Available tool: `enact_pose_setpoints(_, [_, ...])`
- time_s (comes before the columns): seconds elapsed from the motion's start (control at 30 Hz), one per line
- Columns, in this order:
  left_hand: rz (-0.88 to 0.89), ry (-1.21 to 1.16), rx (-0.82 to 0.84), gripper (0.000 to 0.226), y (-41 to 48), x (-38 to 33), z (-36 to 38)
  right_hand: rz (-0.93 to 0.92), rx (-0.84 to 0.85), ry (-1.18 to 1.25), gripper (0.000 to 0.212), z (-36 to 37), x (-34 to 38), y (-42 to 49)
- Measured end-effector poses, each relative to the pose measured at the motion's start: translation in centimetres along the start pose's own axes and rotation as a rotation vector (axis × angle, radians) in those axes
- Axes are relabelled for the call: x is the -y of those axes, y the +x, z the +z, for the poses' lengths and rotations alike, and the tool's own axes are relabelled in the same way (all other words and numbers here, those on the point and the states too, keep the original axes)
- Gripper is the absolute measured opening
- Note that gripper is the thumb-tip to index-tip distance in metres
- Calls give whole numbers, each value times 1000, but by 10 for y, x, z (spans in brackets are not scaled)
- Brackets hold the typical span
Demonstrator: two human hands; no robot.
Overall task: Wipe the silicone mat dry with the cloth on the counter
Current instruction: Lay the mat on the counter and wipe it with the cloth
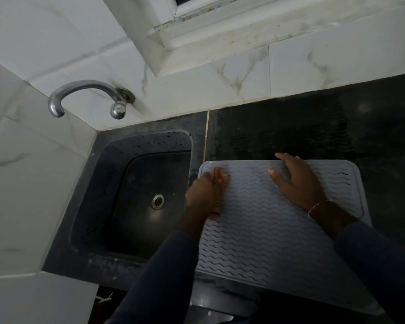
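Note:
A grey silicone mat (267, 230) with wavy ridges lies on the dark counter (313, 132), right of the sink. Its near edge hangs over the counter's front. My left hand (204, 192) is on the mat's far-left part, blurred by motion, and grips a small pinkish cloth (220, 178) that peeks out under the fingers and presses on the mat. My right hand (297, 181) lies flat on the mat's far edge with its fingers spread, holding the mat down. A thin bracelet sits on that wrist.
A dark sink (145, 195) with a metal drain (157, 201) lies just left of the mat. A chrome tap (84, 94) comes out of the white tiled wall above it. A window ledge (220, 36) runs along the back wall.

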State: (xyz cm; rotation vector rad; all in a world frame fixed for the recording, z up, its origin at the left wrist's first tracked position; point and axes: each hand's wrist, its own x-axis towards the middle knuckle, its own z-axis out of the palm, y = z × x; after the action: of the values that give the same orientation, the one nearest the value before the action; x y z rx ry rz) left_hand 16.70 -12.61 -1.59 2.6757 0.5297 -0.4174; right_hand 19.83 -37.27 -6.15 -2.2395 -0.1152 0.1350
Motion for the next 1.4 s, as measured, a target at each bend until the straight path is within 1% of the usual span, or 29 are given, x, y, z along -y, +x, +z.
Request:
enact_pose_setpoints(0.07, [-60,16,-53,66,11,25,-12,-8,0,-4,66,0,-1,0])
enact_pose_setpoints(0.13, [-113,55,-77,58,15,39,-22,8,10,10,66,0,-1,0])
enact_pose_setpoints(0.2, [-105,30,-90,53,12,35,-23,2,12,20,72,-2,-1,-1])
enact_pose_setpoints(0.27, [-10,-84,-88,55,2,7,-14,5,4,15,72,-2,2,-1])
enact_pose_setpoints(0.33, [128,-127,-42,48,-9,-38,8,66,-24,67,61,0,6,1])
enact_pose_setpoints(0.43, [343,-28,117,30,-36,-107,41,152,-115,290,56,-2,17,6])
enact_pose_setpoints(0.47, [387,22,153,27,-44,-123,48,162,-142,343,52,-3,18,7])
enact_pose_setpoints(0.5, [393,56,170,25,-47,-131,53,159,-152,360,47,-3,17,7])
enact_pose_setpoints(0.53, [371,72,171,24,-47,-134,54,146,-147,341,45,-3,16,6])
enact_pose_setpoints(0.6, [305,74,129,24,-39,-122,44,99,-109,225,50,0,11,3])
enact_pose_setpoints(0.7, [188,-14,103,33,-21,-79,15,76,-52,76,52,6,7,1])
enact_pose_setpoints(0.77, [135,10,106,39,-7,-42,-5,78,-46,75,55,5,8,1])
enact_pose_setpoints(0.83, [10,-12,51,47,9,-9,-19,64,-52,89,60,4,8,1])
enact_pose_setpoints(0.87, [-44,-8,13,50,17,7,-24,64,-52,96,58,4,8,1])
enact_pose_setpoints(0.9, [-82,8,-19,52,20,17,-29,70,-50,104,56,4,8,1])
enact_pose_setpoints(0.97, [-126,109,-75,48,23,30,-35,81,-52,125,54,2,8,0])
enact_pose_setpoints(1.0, [-127,131,-102,46,23,30,-37,85,-55,129,53,1,9,-1])
enact_pose_setpoints(1.03, [-103,93,-120,46,20,26,-37,82,-55,126,53,2,10,-1])
enact_pose_setpoints(1.07, [-55,5,-115,47,15,15,-33,77,-54,119,56,2,11,-2])
enact_pose_setpoints(1.13, [98,-171,-51,47,1,-19,-16,72,-49,104,64,3,13,-2])
enact_pose_setpoints(1.17, [164,-199,-8,44,-6,-40,-2,73,-45,95,66,3,12,-2])
enact_pose_setpoints(1.2, [212,-182,32,40,-13,-61,14,80,-43,89,65,3,12,-2])
enact_pose_setpoints(1.27, [261,-77,80,31,-26,-95,42,94,-43,67,58,4,10,-1])
enact_pose_setpoints(1.33, [257,32,65,27,-28,-110,56,96,-53,55,50,5,9,0])
enact_pose_setpoints(1.4, [214,51,56,27,-22,-104,50,82,-49,43,53,5,9,0])
